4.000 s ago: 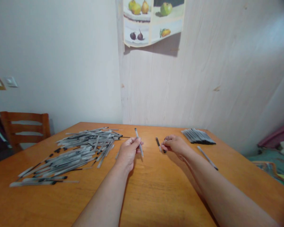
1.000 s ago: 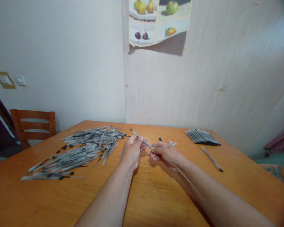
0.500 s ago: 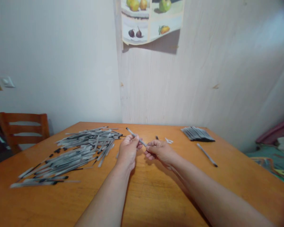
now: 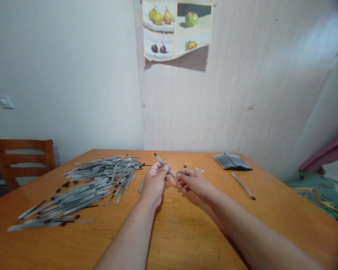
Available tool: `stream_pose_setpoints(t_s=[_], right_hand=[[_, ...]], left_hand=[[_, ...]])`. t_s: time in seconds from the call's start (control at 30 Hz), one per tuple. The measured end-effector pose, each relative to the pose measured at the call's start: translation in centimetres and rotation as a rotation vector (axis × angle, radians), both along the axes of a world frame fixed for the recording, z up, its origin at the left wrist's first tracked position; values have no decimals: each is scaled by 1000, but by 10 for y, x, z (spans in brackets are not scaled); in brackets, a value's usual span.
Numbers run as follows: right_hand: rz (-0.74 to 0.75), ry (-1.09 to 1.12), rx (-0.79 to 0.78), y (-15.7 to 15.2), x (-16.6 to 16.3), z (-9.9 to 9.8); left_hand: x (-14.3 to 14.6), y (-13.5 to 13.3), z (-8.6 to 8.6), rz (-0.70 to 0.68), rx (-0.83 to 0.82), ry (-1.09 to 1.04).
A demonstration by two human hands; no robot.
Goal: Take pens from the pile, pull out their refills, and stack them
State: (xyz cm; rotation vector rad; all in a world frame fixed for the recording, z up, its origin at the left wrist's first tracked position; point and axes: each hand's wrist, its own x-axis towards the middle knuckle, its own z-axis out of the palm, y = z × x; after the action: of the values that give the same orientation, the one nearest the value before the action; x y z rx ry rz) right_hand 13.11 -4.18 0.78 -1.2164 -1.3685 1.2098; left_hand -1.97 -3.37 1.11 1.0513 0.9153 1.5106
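Evidently held the pen [image 4: 172, 175] in the left hand [image 4: 154, 183], with fingers pinched on its middle, above the desk [image 4: 186, 232] and right of the loose pen pile [image 4: 84, 195]. Slanted it lengthwise, with the dark end forward and nearer the pile, the other end back and farther from it. Had the right hand [image 4: 193, 182] by that rear end, with fingers narrowed (could not tell whether touching).

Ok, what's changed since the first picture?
The right hand has moved left to the lower end of the clear pen, uncovering white pieces; the pen slants more. The left hand still holds it. Loose pens, pen row and lone pen stay put.
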Motion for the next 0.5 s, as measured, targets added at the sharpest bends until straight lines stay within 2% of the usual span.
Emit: stream_pose_setpoints(t_s=[0.13,0.37,0.5], right_hand=[[-169,-20,190,3,8,10],[-210,-65,335,-10,13,38],[-237,-264,447,-16,11,47]], left_hand=[[4,-2,0,-17,45,83],[7,0,-9,10,275,367],[5,-2,-13,45,455,650]])
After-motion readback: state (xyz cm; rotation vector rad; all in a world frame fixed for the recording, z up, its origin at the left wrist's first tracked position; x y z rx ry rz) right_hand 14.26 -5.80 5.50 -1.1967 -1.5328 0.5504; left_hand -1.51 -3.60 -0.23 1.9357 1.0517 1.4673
